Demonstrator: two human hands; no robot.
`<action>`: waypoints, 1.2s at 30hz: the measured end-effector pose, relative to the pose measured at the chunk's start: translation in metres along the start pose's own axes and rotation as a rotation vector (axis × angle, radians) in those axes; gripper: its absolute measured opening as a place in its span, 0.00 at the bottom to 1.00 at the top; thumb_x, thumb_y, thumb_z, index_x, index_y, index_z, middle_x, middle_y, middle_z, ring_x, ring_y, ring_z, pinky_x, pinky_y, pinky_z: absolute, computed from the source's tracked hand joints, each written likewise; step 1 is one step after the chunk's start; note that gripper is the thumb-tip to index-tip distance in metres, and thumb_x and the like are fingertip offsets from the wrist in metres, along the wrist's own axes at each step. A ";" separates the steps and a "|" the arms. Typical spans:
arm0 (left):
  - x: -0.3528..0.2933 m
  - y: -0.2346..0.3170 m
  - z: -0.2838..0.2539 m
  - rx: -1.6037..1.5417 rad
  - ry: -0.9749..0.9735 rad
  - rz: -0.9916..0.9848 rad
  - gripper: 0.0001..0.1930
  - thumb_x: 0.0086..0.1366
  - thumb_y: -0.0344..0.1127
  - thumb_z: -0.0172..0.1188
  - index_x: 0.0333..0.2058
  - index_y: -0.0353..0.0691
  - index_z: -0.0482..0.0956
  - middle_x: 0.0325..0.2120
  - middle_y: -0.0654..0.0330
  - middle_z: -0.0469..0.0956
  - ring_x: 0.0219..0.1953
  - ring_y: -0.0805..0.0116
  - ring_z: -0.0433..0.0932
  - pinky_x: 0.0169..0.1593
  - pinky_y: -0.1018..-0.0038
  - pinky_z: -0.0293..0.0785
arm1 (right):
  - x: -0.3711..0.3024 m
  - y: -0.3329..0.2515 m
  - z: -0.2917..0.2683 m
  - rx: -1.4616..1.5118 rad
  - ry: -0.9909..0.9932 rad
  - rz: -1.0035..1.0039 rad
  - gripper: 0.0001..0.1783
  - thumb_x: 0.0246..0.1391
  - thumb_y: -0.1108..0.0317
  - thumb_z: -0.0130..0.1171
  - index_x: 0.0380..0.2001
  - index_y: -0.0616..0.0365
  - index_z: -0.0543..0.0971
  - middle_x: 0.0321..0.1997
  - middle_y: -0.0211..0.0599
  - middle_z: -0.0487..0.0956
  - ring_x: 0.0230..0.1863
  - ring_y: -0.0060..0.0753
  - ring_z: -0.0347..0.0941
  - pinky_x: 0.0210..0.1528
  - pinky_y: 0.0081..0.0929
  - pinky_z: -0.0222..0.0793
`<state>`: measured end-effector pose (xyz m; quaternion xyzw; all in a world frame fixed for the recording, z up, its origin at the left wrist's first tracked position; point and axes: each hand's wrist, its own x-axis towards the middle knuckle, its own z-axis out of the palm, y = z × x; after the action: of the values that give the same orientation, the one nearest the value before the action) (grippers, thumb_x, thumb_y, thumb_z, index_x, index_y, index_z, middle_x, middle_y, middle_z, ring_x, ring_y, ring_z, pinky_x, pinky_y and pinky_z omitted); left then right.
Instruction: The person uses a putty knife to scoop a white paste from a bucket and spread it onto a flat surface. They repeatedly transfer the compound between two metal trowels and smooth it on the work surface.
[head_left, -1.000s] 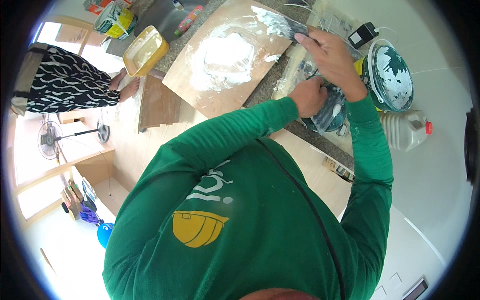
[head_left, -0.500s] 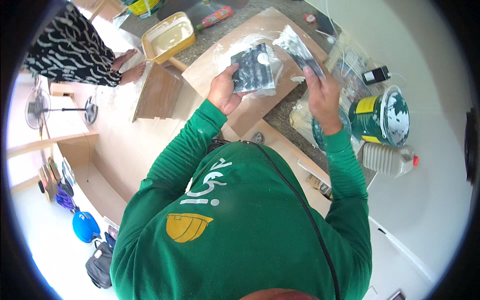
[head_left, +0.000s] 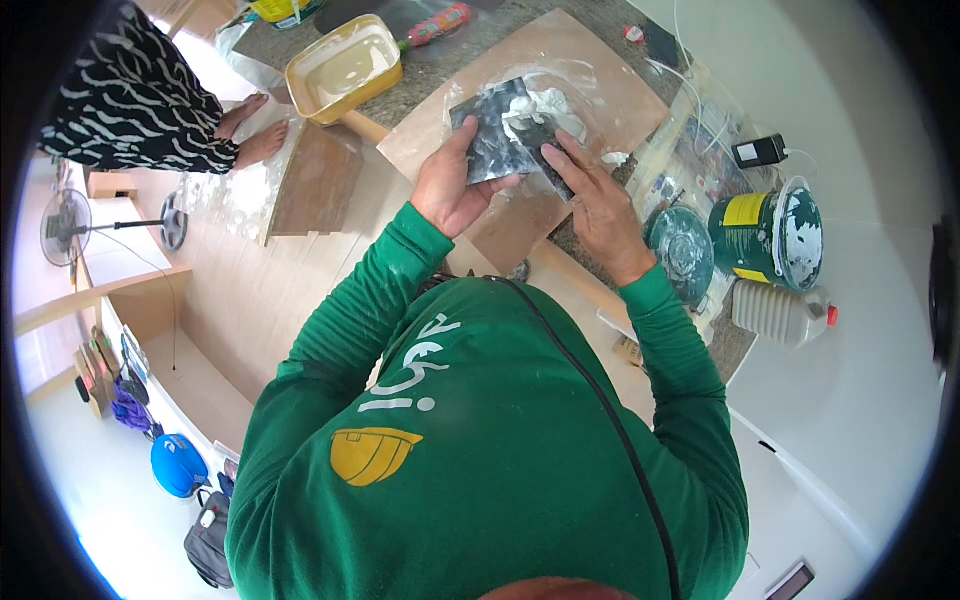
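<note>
My left hand (head_left: pixel 445 195) is closed on a dark, square flat plate (head_left: pixel 487 135) streaked with white. In my right hand (head_left: pixel 605 215) is a dark flat scraper (head_left: pixel 543 160), its blade tilted against the plate's right side. A lump of white paste (head_left: pixel 555 103) sits where the scraper and the plate meet, toward their far edges. Whether some of it rests on the board below I cannot tell. Under both hands lies a thin wooden board (head_left: pixel 430 115) smeared with white. The scraper's grip is partly covered by my fingers.
Left of the board is a yellow rectangular tub (head_left: pixel 345 98) with pale residue. On the right stand an open green bucket (head_left: pixel 745 235), a round green lid (head_left: pixel 683 255), a clear jug (head_left: pixel 775 310) and a black adapter (head_left: pixel 760 151). Another person's bare feet (head_left: pixel 262 145) are at far left.
My right hand has brought the scraper left and down from beside the plate onto it. The paste that coated the scraper is now bunched by the plate. The view has shifted slightly.
</note>
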<state>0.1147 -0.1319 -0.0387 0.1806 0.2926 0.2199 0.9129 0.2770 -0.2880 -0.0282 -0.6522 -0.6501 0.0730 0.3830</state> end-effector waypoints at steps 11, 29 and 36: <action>0.017 0.008 -0.005 0.162 -0.208 0.139 0.21 0.78 0.49 0.48 0.54 0.37 0.74 0.44 0.58 0.83 0.39 0.64 0.85 0.41 0.63 0.82 | -0.037 0.022 -0.024 0.236 0.125 0.562 0.20 0.71 0.70 0.47 0.64 0.51 0.72 0.64 0.38 0.75 0.60 0.41 0.76 0.59 0.35 0.75; 0.059 0.003 -0.015 0.347 -0.087 0.231 0.18 0.77 0.46 0.52 0.53 0.37 0.75 0.39 0.61 0.84 0.31 0.71 0.83 0.35 0.73 0.78 | -0.034 0.026 -0.010 0.487 0.269 0.709 0.24 0.73 0.53 0.50 0.54 0.66 0.75 0.47 0.40 0.82 0.47 0.32 0.77 0.52 0.30 0.71; 0.025 -0.054 0.006 0.260 -0.183 -0.239 0.17 0.74 0.50 0.55 0.49 0.42 0.77 0.30 0.64 0.84 0.23 0.73 0.82 0.20 0.76 0.73 | -0.009 0.057 -0.006 0.893 0.432 0.825 0.25 0.71 0.49 0.54 0.48 0.66 0.79 0.42 0.28 0.81 0.43 0.17 0.71 0.51 0.22 0.68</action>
<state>0.1525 -0.1660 -0.0700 0.2804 0.2535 0.0529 0.9243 0.3243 -0.2908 -0.0616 -0.6265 -0.1612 0.3446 0.6803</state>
